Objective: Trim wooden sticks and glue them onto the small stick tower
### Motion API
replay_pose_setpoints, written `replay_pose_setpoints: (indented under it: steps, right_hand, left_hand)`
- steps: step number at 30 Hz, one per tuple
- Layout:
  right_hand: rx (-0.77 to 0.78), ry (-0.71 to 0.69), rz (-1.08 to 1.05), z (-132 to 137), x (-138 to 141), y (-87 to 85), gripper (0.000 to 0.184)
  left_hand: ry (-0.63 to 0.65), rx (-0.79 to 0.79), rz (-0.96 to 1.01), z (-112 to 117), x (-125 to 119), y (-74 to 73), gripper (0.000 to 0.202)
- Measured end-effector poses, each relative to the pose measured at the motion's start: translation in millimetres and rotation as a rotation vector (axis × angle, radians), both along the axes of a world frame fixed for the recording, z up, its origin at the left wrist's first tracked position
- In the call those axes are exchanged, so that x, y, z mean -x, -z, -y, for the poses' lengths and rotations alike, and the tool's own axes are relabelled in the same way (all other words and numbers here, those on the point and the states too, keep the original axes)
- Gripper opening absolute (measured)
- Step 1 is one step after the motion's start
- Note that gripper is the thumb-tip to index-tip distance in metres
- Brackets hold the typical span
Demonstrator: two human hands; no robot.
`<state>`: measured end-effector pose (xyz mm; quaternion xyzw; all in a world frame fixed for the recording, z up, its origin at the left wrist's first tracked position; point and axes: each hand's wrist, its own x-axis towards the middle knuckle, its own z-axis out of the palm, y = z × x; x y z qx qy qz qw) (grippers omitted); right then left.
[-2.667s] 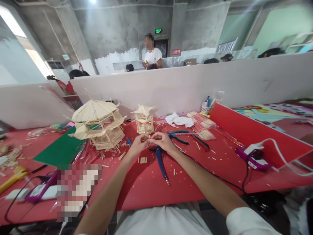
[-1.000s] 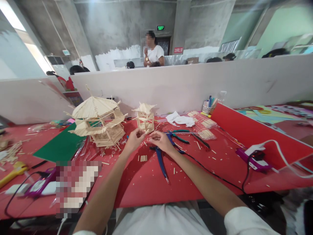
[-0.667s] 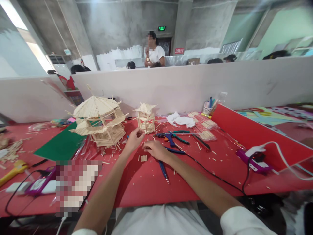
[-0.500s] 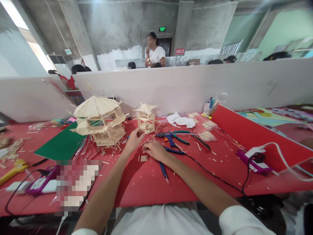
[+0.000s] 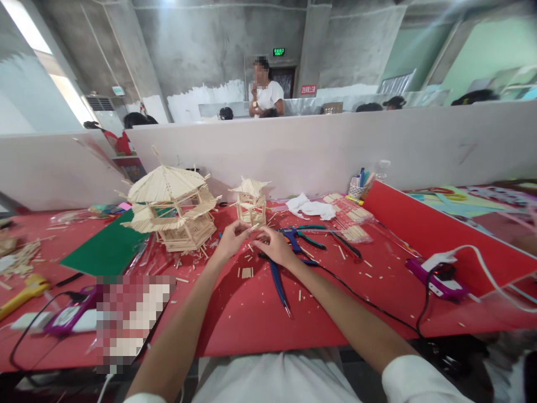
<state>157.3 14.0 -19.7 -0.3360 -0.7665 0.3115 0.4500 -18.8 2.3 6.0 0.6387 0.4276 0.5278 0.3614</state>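
In front of the small wooden-stick pavilion point(image 5: 250, 204), my left hand point(image 5: 233, 239) pinches a short pale wooden stick piece point(image 5: 254, 227). My right hand point(image 5: 273, 245) meets it from the other side, its fingertips closed on the piece's other end. Below them on the red table lie several short cut sticks point(image 5: 247, 272) in a row. Blue-handled pliers point(image 5: 280, 287) rest under and beside my right wrist. Just beyond that hand is a blue glue gun point(image 5: 291, 236), partly covered. A larger stick pavilion point(image 5: 168, 207) stands to the left.
Green-handled pliers point(image 5: 312, 239), a white cloth point(image 5: 311, 207) and bagged sticks point(image 5: 356, 232) lie to the right. A black cord point(image 5: 356, 294) runs to a purple power strip point(image 5: 436, 280). At left are a green board point(image 5: 104, 243) and a yellow tool point(image 5: 27, 291). A white partition point(image 5: 310, 145) borders the back.
My right hand has moved up and away from the row of cut sticks to meet my left hand at the stick piece. The left hand has barely shifted.
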Motion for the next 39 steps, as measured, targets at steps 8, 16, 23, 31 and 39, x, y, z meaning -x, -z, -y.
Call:
replay_pose_setpoints:
  steps: [8,16,23,31,39]
  right_hand:
    - [0.095,-0.116,-0.244,-0.4,-9.1,-11.3,0.018]
    - [0.244,-0.092,-0.390,-0.5,-10.7,-17.2,0.021]
    - [0.252,-0.094,-0.397,4.1,-11.1,-23.2,0.024]
    - [0.290,-0.106,-0.421,4.4,-11.5,-22.2,0.024]
    - [0.310,-0.176,-0.441,7.4,-12.1,-25.1,0.024]
  left_hand:
    - [0.150,0.031,-0.055,7.9,-4.6,-6.4,0.030]
    - [0.190,0.096,0.119,7.5,-3.6,-3.0,0.033]
    - [0.149,0.076,0.114,9.8,-7.3,-3.6,0.033]
    - [0.129,0.108,0.146,12.0,-9.7,-6.6,0.034]
    - [0.241,0.304,0.375,15.3,-12.1,-6.0,0.034]
